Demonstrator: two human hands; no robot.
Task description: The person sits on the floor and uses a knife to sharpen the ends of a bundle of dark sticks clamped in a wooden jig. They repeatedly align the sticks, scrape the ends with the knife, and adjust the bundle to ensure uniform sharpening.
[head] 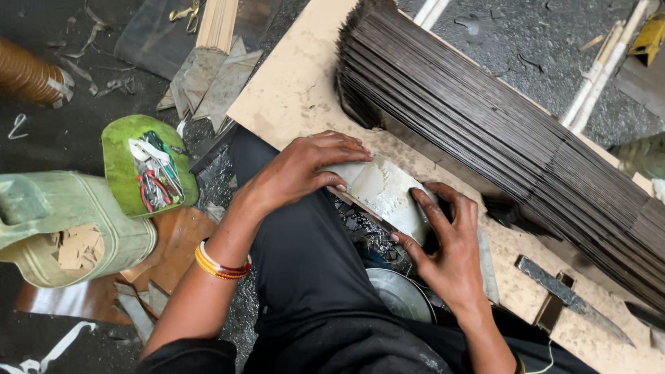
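Both hands grip a small pale metal sheet (382, 194) that lies at the near edge of a tan board (291, 90), and everything else is placed from that sheet. The left hand (298, 170) lies over the sheet's left end, fingers (339, 149) spread flat and the thumb tucked under the edge, clamped on it. The right hand (450, 253) holds the sheet's right end, its fingers bent around the lower corner and gripping.

Just behind the sheet a long stack of dark thin plates (499, 131) stands on edge across the board. To the right of the sheet, well apart, a grey blade (571, 298) lies on the board. Directly below the sheet, between the person's dark-trousered legs, sits a round metal bowl (402, 294). Far to the left of the sheet a green lid (145, 166) holds scissors and small tools, and beside it stands a pale green can (69, 221) with scraps inside.
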